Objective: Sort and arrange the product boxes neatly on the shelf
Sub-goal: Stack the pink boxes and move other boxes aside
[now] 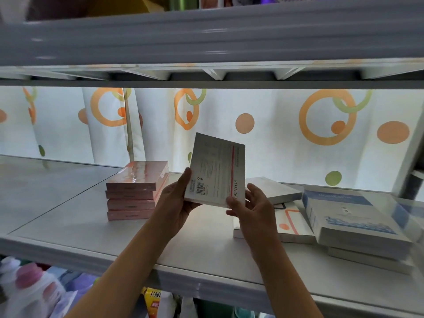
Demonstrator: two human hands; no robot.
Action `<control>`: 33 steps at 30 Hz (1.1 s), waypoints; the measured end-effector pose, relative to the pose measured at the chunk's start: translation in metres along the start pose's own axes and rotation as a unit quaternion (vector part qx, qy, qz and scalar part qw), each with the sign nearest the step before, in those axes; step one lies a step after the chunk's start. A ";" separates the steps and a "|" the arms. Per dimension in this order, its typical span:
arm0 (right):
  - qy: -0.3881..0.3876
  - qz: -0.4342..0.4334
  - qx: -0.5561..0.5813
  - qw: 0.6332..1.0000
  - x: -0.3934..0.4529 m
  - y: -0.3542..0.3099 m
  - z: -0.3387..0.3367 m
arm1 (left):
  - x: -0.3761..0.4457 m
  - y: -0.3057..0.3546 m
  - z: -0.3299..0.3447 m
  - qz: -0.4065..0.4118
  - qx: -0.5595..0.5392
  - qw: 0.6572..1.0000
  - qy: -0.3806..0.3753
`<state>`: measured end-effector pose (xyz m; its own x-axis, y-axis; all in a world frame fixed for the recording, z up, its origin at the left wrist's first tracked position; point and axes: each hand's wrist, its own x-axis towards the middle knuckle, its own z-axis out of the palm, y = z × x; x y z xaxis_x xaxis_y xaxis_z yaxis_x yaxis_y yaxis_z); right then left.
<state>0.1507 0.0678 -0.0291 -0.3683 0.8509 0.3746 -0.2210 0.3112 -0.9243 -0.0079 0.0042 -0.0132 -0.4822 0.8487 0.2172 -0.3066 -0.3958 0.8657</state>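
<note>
**Around the shelving: what I see from here**

Behind the rack I see a white curtain (270, 145) hanging in folds, printed with orange rings, orange dots and green dots. Light comes through it. Below, at the lower left, I make out a white bottle (27, 285) with a pink cap, blurred. Near it, toward the middle, sits a yellow packet (152, 301) with red print that I cannot read. Beside that stand pale, whitish containers, too dim to tell apart. Along the very top, above the upper board, I catch a yellow shape (128, 4) and a green strip (183, 3), both cut off by the frame.
</note>
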 end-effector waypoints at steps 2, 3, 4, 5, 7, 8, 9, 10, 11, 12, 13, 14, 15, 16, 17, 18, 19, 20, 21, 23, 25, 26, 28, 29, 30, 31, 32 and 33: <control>-0.002 -0.015 0.008 1.000 -0.001 0.000 -0.001 | 0.000 -0.001 0.000 0.003 0.011 1.000 0.002; -0.002 -0.018 0.012 1.000 -0.001 0.000 -0.001 | 0.001 -0.002 0.000 0.003 0.014 1.000 0.003; -0.001 -0.019 0.015 1.000 -0.001 0.000 -0.001 | 0.001 -0.002 0.000 0.002 0.016 1.000 0.004; 0.001 -0.019 0.016 1.000 -0.001 0.001 -0.002 | 0.001 -0.003 0.000 0.001 0.018 1.000 0.006; 0.006 -0.016 0.017 1.000 0.000 0.002 -0.001 | 0.002 -0.003 0.000 0.002 0.024 1.000 0.007; 0.009 -0.016 0.016 1.000 0.001 0.003 -0.001 | 0.002 -0.004 0.000 0.003 0.024 1.000 0.006; 0.012 -0.015 0.013 1.000 0.001 0.004 -0.001 | 0.002 -0.004 0.000 0.003 0.025 1.000 0.006; 0.015 -0.016 0.009 1.000 0.002 0.005 -0.001 | 0.002 -0.004 0.000 0.003 0.028 1.000 0.006; 0.016 -0.020 0.004 1.000 0.001 0.005 -0.001 | 0.002 -0.004 0.000 0.003 0.031 0.999 0.006; 0.019 -0.024 -0.001 1.000 0.002 0.005 -0.001 | 0.003 -0.005 0.000 0.003 0.035 0.999 0.007; 0.025 -0.029 -0.006 0.999 0.002 0.005 -0.002 | 0.003 -0.006 0.000 0.004 0.037 0.999 0.009; 0.035 -0.037 -0.013 0.999 0.002 0.005 -0.003 | 0.002 -0.006 0.000 0.006 0.042 0.999 0.012; 0.049 -0.045 -0.020 0.998 0.003 0.005 -0.004 | 0.002 -0.006 0.000 0.011 0.051 0.999 0.015; 0.064 -0.053 -0.025 0.996 0.003 0.004 -0.005 | 0.002 -0.006 -0.001 0.020 0.068 0.997 0.015; 0.081 -0.059 -0.027 0.995 0.004 0.004 -0.006 | 0.001 -0.006 -0.001 0.030 0.094 0.995 0.014; 0.100 -0.060 -0.024 0.993 0.004 0.004 -0.007 | 0.001 -0.006 -0.001 0.038 0.121 0.992 0.012; 0.122 -0.057 -0.016 0.991 0.005 0.003 -0.008 | -0.001 -0.007 -0.001 0.040 0.142 0.989 0.008; 0.146 -0.050 -0.002 0.988 0.006 0.003 -0.010 | -0.002 -0.007 0.000 0.036 0.156 0.987 0.001; 0.170 -0.042 0.018 0.984 0.007 0.003 -0.012 | -0.003 -0.009 0.002 0.027 0.167 0.986 -0.009; 0.209 -0.026 0.063 0.976 0.009 0.002 -0.016 | -0.005 -0.011 0.005 0.001 0.191 0.981 -0.040; 0.224 -0.014 0.096 0.970 0.012 0.002 -0.020 | -0.008 -0.012 0.008 -0.026 0.204 0.975 -0.086; 0.219 -0.010 0.108 0.970 0.013 0.002 -0.021 | -0.009 -0.013 0.009 -0.034 0.214 0.970 -0.110; 0.202 -0.013 0.097 0.974 0.013 0.002 -0.018 | -0.012 -0.014 0.008 -0.040 0.241 0.961 -0.131; 0.197 -0.018 0.082 0.977 0.012 0.001 -0.016 | -0.013 -0.015 0.008 -0.040 0.246 0.960 -0.129; 0.193 -0.023 0.068 0.979 0.012 0.001 -0.015 | -0.013 -0.016 0.008 -0.040 0.246 0.961 -0.124; 0.191 -0.025 0.059 0.980 0.012 0.000 -0.014 | -0.013 -0.017 0.008 -0.043 0.244 0.962 -0.119; 0.190 -0.024 0.054 0.980 0.012 0.000 -0.014 | -0.012 -0.017 0.008 -0.046 0.241 0.962 -0.117; 0.191 -0.020 0.053 0.980 0.011 0.000 -0.015 | -0.012 -0.017 0.008 -0.048 0.238 0.963 -0.117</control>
<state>0.1597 0.0837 -0.0256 0.0025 0.9415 0.3369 -0.3284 0.3190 -0.8891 0.0093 0.0036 -0.0272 -0.2559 0.9511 0.1729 0.0978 -0.1524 0.9835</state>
